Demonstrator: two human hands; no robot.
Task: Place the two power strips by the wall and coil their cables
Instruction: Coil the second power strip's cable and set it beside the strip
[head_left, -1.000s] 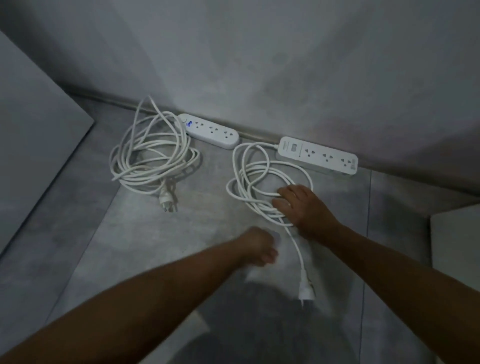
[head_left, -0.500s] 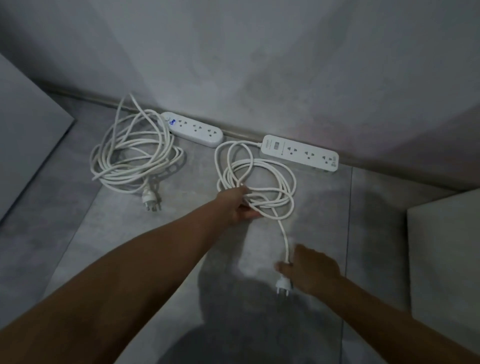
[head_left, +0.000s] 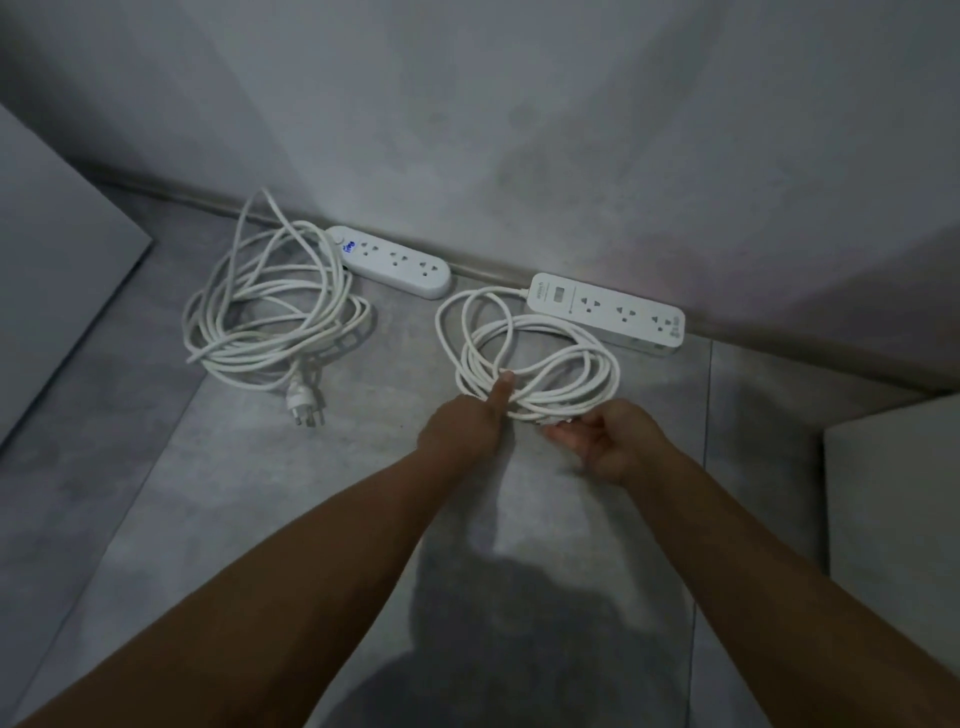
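Now that the loose tail of the right-hand cable (head_left: 535, 358) no longer trails toward the person, its loops lie gathered on the floor (head_left: 363, 493) just in front of the right power strip (head_left: 608, 312), which sits against the wall (head_left: 519, 130). I judge the second coil close to finished, with only the plug end left to tuck in. The left hand (head_left: 467, 421) closes on the near edge of the coil, thumb pressed over the strands. The right hand (head_left: 608, 441) pinches something white at the coil's near side, probably the plug end, though blur keeps me from being sure. Half a second ago this hand was down at the plug, well short of the coil, with a straight run of cable between them; that run has now been drawn into the bundle. The left hand has kept its hold in much the same place. Further left, the left power strip (head_left: 395, 262) lies by the wall with its cable (head_left: 270, 317) already coiled and its plug (head_left: 306, 410) lying toward the person, unchanged.
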